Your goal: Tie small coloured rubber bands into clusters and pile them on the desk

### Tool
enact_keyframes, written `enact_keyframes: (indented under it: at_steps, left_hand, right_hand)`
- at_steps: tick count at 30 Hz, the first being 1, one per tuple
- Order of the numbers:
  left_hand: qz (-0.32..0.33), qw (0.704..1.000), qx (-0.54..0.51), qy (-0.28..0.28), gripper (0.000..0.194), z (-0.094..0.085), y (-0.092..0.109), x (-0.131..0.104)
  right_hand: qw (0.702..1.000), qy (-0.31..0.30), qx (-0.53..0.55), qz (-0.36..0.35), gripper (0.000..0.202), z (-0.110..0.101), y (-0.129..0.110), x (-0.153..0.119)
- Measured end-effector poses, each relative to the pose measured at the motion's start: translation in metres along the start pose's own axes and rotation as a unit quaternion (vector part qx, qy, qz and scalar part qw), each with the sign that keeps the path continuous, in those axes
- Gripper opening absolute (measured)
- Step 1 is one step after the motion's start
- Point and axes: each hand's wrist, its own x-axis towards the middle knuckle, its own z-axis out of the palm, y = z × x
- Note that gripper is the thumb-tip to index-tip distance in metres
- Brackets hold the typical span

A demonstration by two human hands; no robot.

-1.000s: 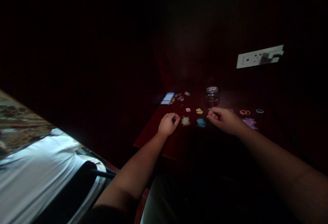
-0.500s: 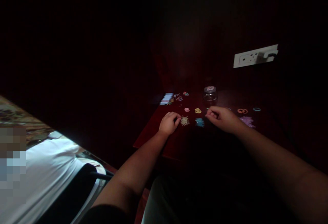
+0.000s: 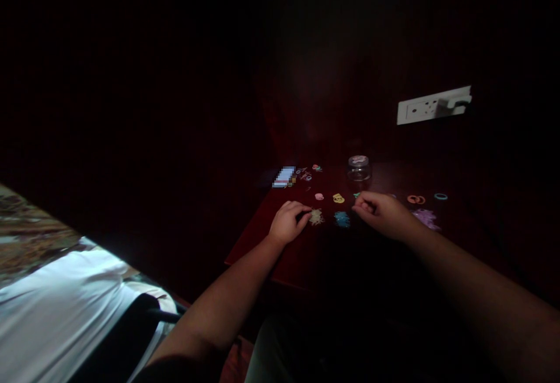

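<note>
My left hand [image 3: 289, 221] rests at the left edge of a pale yellow heap of what look like small rubber bands [image 3: 316, 217]; its thumb and forefinger are a little apart, nothing visible between them. A blue heap of similar bands [image 3: 342, 219] lies between my hands. My right hand [image 3: 382, 213] is closed, fingertips pinched just right of the blue heap; anything inside is hidden. A purple heap [image 3: 426, 219] shows beyond my right wrist. Behind the heaps lie a pink bundle [image 3: 319, 197], yellow bands [image 3: 338, 198], orange rings [image 3: 415, 199] and a teal ring [image 3: 440, 197]. My right hand partly covers a green piece [image 3: 356, 195].
A clear lidded jar [image 3: 359, 169] stands at the back of the dark red table [image 3: 271, 260]. A blurred-out phone-like object [image 3: 284, 177] and mixed bands [image 3: 305, 174] lie back left. A socket with a plug [image 3: 434, 105] is on the wall. A person in white [image 3: 65, 289] is at left.
The view has tilted slightly, so the table things appear lower. My left thumb and forefinger look a little farther apart. My right hand stays closed near the blue heap.
</note>
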Motion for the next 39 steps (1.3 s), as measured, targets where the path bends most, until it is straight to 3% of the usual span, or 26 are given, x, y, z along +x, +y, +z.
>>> enact_keyframes:
  at_steps: [6, 12, 17, 22, 26, 29, 32, 34, 37, 39]
  left_hand:
    - [-0.078, 0.996, 0.048, 0.022, 0.02, 0.003, -0.032, 0.017]
    - [-0.112, 0.992, 0.058, 0.019, 0.02, 0.035, -0.058, 0.066]
    - [-0.146, 0.988, 0.055, 0.015, 0.017, 0.051, -0.068, 0.093]
    - [-0.158, 0.986, 0.041, 0.009, 0.012, 0.053, -0.071, 0.099]
    - [-0.156, 0.987, 0.016, 0.03, 0.013, 0.049, -0.067, 0.097]
    - [-0.144, 0.988, -0.017, 0.06, 0.016, 0.046, -0.052, 0.093]
    - [-0.117, 0.982, -0.087, 0.118, 0.019, 0.044, -0.015, 0.093]
    - [-0.071, 0.977, -0.141, 0.146, 0.015, 0.042, 0.02, 0.096]
    - [-0.01, 0.971, -0.207, 0.122, 0.013, 0.038, 0.075, 0.1]
    - [-0.004, 0.964, -0.243, 0.105, 0.012, 0.036, 0.101, 0.1]
  right_hand:
    - [0.999, 0.003, -0.036, -0.006, 0.019, 0.002, 0.0, 0.0]
    - [0.996, 0.0, -0.079, -0.038, 0.015, 0.001, -0.002, 0.003]
    - [0.994, 0.008, -0.103, -0.038, 0.017, -0.003, 0.0, 0.003]
    - [0.99, 0.017, -0.133, -0.032, 0.019, -0.008, -0.002, 0.003]
    - [0.975, 0.113, -0.191, 0.023, 0.019, -0.022, -0.004, 0.004]
    - [0.947, 0.222, -0.22, 0.075, 0.014, -0.037, -0.003, 0.003]
    - [0.932, 0.282, -0.207, 0.097, 0.014, -0.048, 0.001, 0.001]
    - [0.932, 0.288, -0.197, 0.097, 0.016, -0.05, 0.004, 0.0]
    - [0.945, 0.264, -0.173, 0.086, 0.017, -0.054, 0.009, 0.0]
    - [0.953, 0.257, -0.141, 0.077, 0.016, -0.062, 0.014, 0.0]
